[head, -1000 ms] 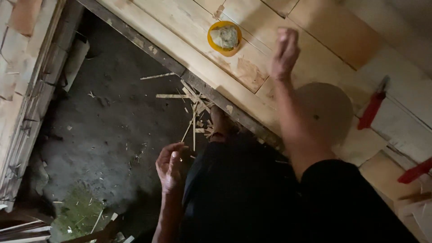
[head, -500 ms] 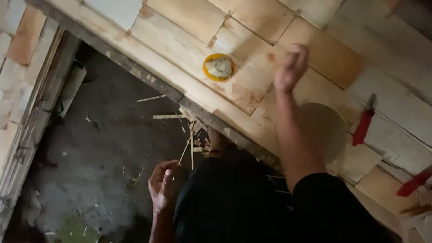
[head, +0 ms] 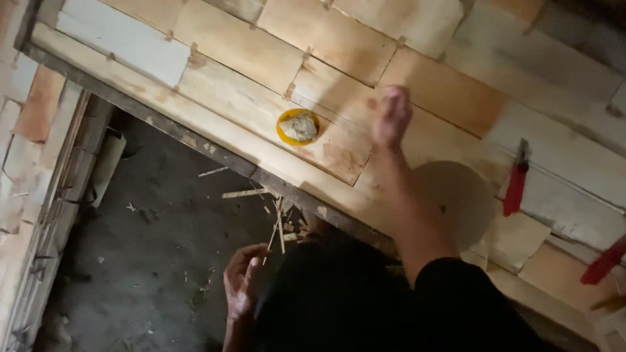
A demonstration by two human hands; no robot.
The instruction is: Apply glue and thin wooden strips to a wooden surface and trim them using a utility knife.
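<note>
Right hand raised over the tiled counter, upper centre, blurred, fingers curled together, just right of yellow dish. Left hand low at bottom centre, fingers loosely cupped near thin wooden sticks, grip unclear.

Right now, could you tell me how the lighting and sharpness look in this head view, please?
Head view: light falls on the wooden boards, warm and uneven; the floor below is dim. The right hand is smeared by motion blur; the left hand is dark but sharper. The yellow dish is fairly crisp. A round shadow lies beside the forearm.
</note>
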